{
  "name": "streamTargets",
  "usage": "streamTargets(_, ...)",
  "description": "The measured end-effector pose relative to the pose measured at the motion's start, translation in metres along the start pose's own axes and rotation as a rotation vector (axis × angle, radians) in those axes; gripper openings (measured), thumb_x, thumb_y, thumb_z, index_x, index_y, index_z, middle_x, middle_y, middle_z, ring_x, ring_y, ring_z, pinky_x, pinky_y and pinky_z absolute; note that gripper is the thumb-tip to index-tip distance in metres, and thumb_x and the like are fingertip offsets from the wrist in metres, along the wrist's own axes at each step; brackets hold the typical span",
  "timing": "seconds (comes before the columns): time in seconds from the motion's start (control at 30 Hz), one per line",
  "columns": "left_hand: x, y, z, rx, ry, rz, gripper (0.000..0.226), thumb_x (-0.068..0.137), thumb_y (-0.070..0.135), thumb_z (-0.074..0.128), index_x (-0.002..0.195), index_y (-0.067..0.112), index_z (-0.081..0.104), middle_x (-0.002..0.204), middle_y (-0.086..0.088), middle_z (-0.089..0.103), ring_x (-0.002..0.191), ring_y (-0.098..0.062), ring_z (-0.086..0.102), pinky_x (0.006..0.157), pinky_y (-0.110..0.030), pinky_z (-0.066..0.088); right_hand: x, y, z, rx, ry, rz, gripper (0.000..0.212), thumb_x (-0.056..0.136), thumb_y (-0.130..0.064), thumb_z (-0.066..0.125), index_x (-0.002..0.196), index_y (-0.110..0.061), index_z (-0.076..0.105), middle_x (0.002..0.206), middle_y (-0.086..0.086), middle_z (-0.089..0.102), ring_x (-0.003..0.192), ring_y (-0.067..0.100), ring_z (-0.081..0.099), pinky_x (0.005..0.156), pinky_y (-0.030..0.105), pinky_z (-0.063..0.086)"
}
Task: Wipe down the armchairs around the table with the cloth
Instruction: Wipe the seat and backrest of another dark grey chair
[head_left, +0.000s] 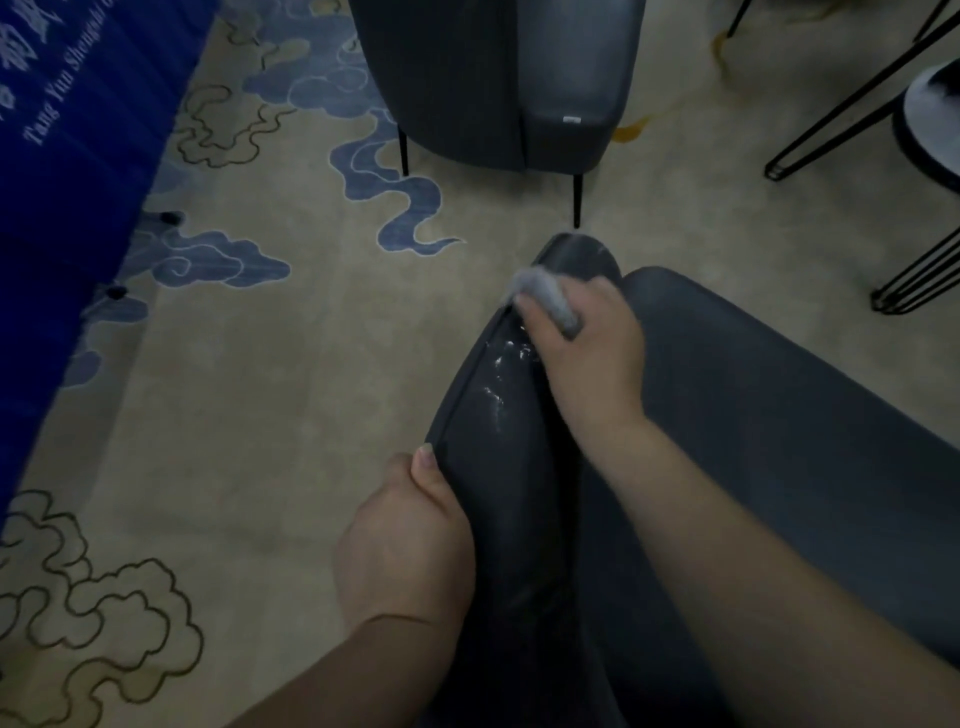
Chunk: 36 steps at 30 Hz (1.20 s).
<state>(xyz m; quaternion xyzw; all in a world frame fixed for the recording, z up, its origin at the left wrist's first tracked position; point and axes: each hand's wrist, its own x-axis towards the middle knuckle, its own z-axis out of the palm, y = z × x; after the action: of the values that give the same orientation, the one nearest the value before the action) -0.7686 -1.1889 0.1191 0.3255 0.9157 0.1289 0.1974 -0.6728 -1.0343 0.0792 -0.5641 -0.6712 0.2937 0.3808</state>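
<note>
A dark grey armchair (779, 415) fills the lower right, its left armrest (498, 467) running up the middle of the view. My right hand (587, 353) grips a bunched grey cloth (545, 296) and presses it on the far end of that armrest. Wet shiny streaks (501, 384) lie on the armrest just behind the cloth. My left hand (410, 535) grips the armrest's outer edge nearer to me, thumb on the rim.
A second dark armchair (493, 83) stands at the top centre on thin black legs. Black hairpin table legs (852, 114) and a round stool (930, 124) are at the right. A blue panel (78, 156) borders the left. Beige carpet with blue cloud patterns (260, 364) lies between.
</note>
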Motion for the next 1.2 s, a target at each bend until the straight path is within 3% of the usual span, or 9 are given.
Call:
streamTargets(0.1,-0.001,0.001,-0.001,0.018,-0.007,-0.005,0.043,0.089,0.051,0.005,0.076,0.029,0.039,0.055,0.010,0.037,0.049,-0.005,0.030,0.052,-0.032,0.024,-0.006,-0.003,-0.004,0.017,-0.056,-0.101,0.019,0.084,-0.044,0.062,0.094,-0.031,0.071,0.077,-0.004,0.053,0.073,0.013,0.052,0.068,0.026,0.041)
streamTargets(0.33,0.000,0.000,0.001,0.004,-0.017,-0.029,0.042,0.088,0.053,0.006,0.069,0.030,0.036,0.056,0.011,0.039,0.050,-0.004,0.032,0.052,-0.032,0.024,0.076,0.005,0.000,-0.084,-0.012,0.138,0.038,0.091,-0.046,0.054,0.058,-0.036,0.039,0.082,0.005,0.051,0.072,0.017,0.047,0.063,0.026,0.032)
streamTargets(0.47,-0.001,0.001,0.000,0.019,-0.012,-0.015,0.042,0.089,0.052,0.006,0.067,0.030,0.034,0.055,0.011,0.039,0.049,-0.005,0.033,0.047,-0.029,0.021,0.020,-0.006,0.001,-0.139,-0.070,-0.035,0.032,0.087,-0.052,0.054,0.074,-0.024,0.064,0.079,0.000,0.052,0.074,0.015,0.049,0.065,0.030,0.038)
streamTargets(0.57,-0.001,0.002,-0.001,0.022,-0.012,-0.016,0.041,0.090,0.051,0.006,0.070,0.030,0.035,0.056,0.010,0.040,0.050,-0.006,0.034,0.049,-0.031,0.023,-0.012,-0.009,-0.003,0.026,-0.115,-0.116,0.020,0.084,-0.047,0.060,0.074,-0.030,0.065,0.074,-0.005,0.049,0.069,0.006,0.048,0.065,0.018,0.038)
streamTargets(0.73,-0.002,0.002,-0.001,0.008,-0.009,-0.018,0.039,0.092,0.050,0.009,0.077,0.030,0.040,0.057,0.010,0.040,0.051,-0.007,0.033,0.053,-0.032,0.026,0.053,0.013,-0.016,0.247,0.125,0.237,0.034,0.085,-0.049,0.055,0.059,-0.029,0.048,0.064,-0.007,0.051,0.058,0.008,0.049,0.052,0.027,0.041)
streamTargets(0.83,-0.001,0.002,-0.001,0.006,-0.016,-0.028,0.041,0.091,0.050,0.008,0.075,0.030,0.039,0.058,0.009,0.041,0.052,-0.008,0.035,0.053,-0.032,0.026,0.091,0.043,-0.012,0.176,0.086,0.406,0.030,0.090,-0.045,0.053,0.067,-0.026,0.057,0.086,0.001,0.060,0.071,0.009,0.055,0.063,0.024,0.044)
streamTargets(0.93,-0.001,0.002,-0.001,0.004,-0.018,-0.023,0.041,0.091,0.051,0.007,0.073,0.030,0.038,0.058,0.010,0.040,0.052,-0.005,0.034,0.048,-0.029,0.022,0.094,0.051,-0.007,0.220,0.035,0.540,0.040,0.092,-0.047,0.053,0.061,-0.022,0.053,0.063,-0.006,0.054,0.059,0.007,0.050,0.053,0.022,0.040)
streamTargets(1.07,0.000,0.001,0.000,0.009,-0.016,-0.014,0.041,0.091,0.050,0.007,0.077,0.029,0.040,0.057,0.010,0.037,0.051,-0.005,0.030,0.049,-0.031,0.021,0.070,0.034,-0.008,0.122,0.093,0.275,0.046,0.092,-0.039,0.056,0.052,-0.025,0.039,0.070,0.000,0.045,0.053,0.000,0.039,0.050,0.011,0.030)
streamTargets(1.2,0.000,0.000,0.002,0.002,0.007,-0.007,0.040,0.092,0.048,0.010,0.077,0.028,0.041,0.056,0.010,0.036,0.050,-0.005,0.029,0.048,-0.030,0.021,0.016,0.012,-0.006,0.052,-0.012,-0.012,0.021,0.086,-0.036,0.065,0.068,-0.026,0.060,0.088,-0.001,0.043,0.076,-0.008,0.042,0.071,0.004,0.033)
